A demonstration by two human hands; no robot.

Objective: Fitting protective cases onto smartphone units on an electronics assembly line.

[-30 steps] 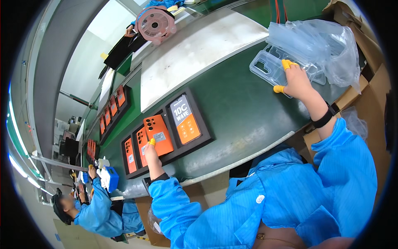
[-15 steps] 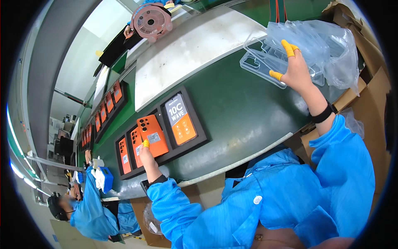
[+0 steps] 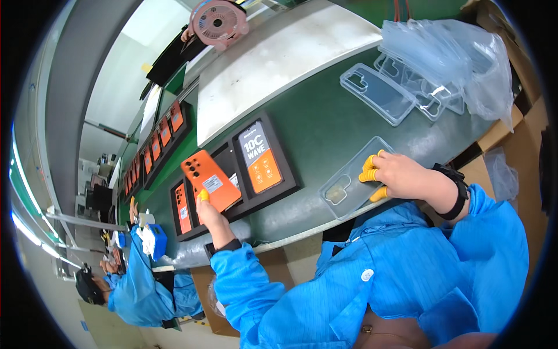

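My left hand (image 3: 214,222) grips an orange phone (image 3: 196,168) by its lower left edge, with a yellow finger cot on the thumb. The phone's back, with dark camera rings and a white label, faces up, tilted over a black tray (image 3: 251,205). In that tray lie another orange phone (image 3: 182,210) at the left and a phone with a white-and-orange printed front (image 3: 258,157) at the right. On the right, my right hand (image 3: 402,175), with yellow finger cots, is closed on the edge of a clear phone case (image 3: 342,185) low over the green table.
Several clear cases (image 3: 381,96) lie beside a translucent plastic bag (image 3: 485,70) at the far right, near cardboard boxes (image 3: 526,136). A white board (image 3: 273,64) spans the back. More trays of orange phones (image 3: 165,131) stand left, where a co-worker (image 3: 136,288) sits. A pink fan (image 3: 218,24) stands behind.
My right hand has come from the pile of clear cases toward me, bringing one case. My left hand has tilted the orange phone further left over the tray.
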